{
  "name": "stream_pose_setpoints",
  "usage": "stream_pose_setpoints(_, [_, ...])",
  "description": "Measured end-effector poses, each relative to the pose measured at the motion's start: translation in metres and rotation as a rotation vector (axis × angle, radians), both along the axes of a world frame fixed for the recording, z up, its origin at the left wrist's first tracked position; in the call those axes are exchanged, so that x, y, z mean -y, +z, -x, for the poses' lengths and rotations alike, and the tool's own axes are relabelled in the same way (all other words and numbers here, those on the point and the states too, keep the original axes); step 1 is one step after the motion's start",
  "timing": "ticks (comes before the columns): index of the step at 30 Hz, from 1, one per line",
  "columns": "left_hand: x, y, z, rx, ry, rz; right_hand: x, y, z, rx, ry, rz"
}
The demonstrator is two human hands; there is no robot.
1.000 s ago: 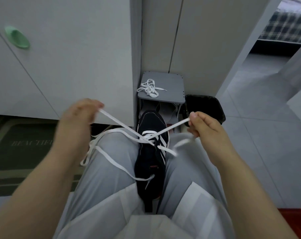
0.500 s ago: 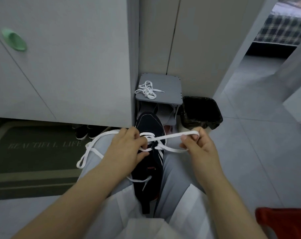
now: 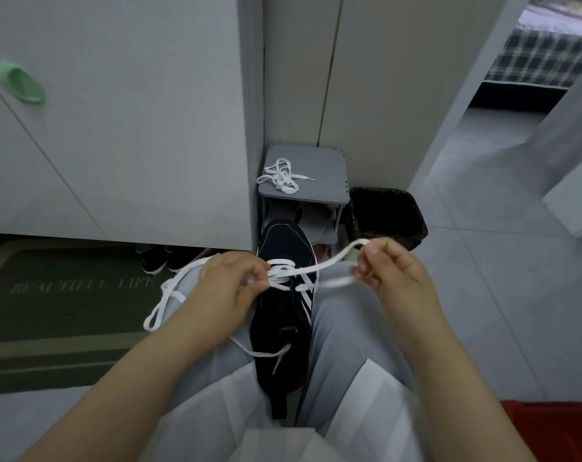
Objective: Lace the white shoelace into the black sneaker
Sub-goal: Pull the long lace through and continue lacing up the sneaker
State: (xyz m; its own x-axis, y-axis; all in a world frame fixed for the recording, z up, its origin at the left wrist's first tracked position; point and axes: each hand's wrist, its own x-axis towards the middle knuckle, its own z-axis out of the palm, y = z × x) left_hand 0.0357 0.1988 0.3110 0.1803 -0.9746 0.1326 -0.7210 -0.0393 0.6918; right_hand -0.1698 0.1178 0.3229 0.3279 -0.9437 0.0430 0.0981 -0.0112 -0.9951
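Note:
A black sneaker (image 3: 284,315) with white side stripes is wedged toe-away between my knees. The white shoelace (image 3: 329,261) crosses its front eyelets. My left hand (image 3: 231,286) pinches the lace right at the eyelets on the shoe's left side; a long loose strand loops down over my left thigh. My right hand (image 3: 388,271) holds a loop of the lace pinched between thumb and fingers, raised to the right of the shoe.
A second white lace (image 3: 283,176) lies bundled on a small grey stool (image 3: 319,171) ahead. A black bin (image 3: 388,218) stands to its right. White cabinet doors at left, a dark doormat (image 3: 56,295) below them, a red seat (image 3: 556,428) at bottom right.
My left hand came in from the far left to the eyelets. My right hand now holds a folded loop instead of a taut strand.

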Motion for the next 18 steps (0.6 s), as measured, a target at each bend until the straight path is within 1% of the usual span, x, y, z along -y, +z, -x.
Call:
stream_pose_setpoints(2, [-0.012,0.018,-0.003,-0.310,-0.002,-0.051,-0.003,-0.007,-0.001,-0.091,0.031,0.017])
stream_pose_setpoints(3, [-0.017,0.026,-0.003,-0.477,0.007,-0.045,-0.003,-0.010,-0.002,-0.125,0.049,0.014])
stream_pose_setpoints(5, [-0.025,0.040,-0.004,-0.800,0.040,0.020,-0.004,-0.018,-0.005,-0.211,0.079,0.004])
stream_pose_setpoints(6, [-0.028,0.044,-0.007,-0.931,0.053,0.054,-0.004,-0.022,-0.006,-0.269,0.089,0.011])
stream_pose_setpoints(7, [-0.030,0.049,-0.010,-1.018,0.066,0.070,-0.004,-0.025,-0.007,-0.326,0.097,0.026])
stream_pose_setpoints(8, [-0.031,0.051,-0.013,-1.039,0.093,0.065,-0.004,-0.027,-0.009,-0.373,0.103,0.049])
stream_pose_setpoints(9, [-0.030,0.052,-0.016,-0.974,0.140,0.039,-0.004,-0.028,-0.010,-0.407,0.106,0.074])
stream_pose_setpoints(10, [-0.029,0.051,-0.020,-0.816,0.190,-0.001,-0.004,-0.029,-0.011,-0.432,0.102,0.099])
stream_pose_setpoints(12, [-0.026,0.046,-0.025,-0.342,0.223,-0.086,-0.005,-0.030,-0.015,-0.457,0.078,0.137])
stream_pose_setpoints(13, [-0.025,0.043,-0.027,-0.115,0.182,-0.118,-0.005,-0.031,-0.017,-0.468,0.055,0.156])
stream_pose_setpoints(14, [-0.023,0.040,-0.028,0.070,0.114,-0.160,-0.005,-0.033,-0.018,-0.487,0.022,0.182])
stream_pose_setpoints(16, [-0.019,0.031,-0.030,0.311,-0.004,-0.283,-0.004,-0.037,-0.021,-0.540,-0.052,0.252])
stream_pose_setpoints(18, [-0.016,0.023,-0.033,0.437,-0.031,-0.332,-0.003,-0.040,-0.023,-0.535,-0.087,0.291])
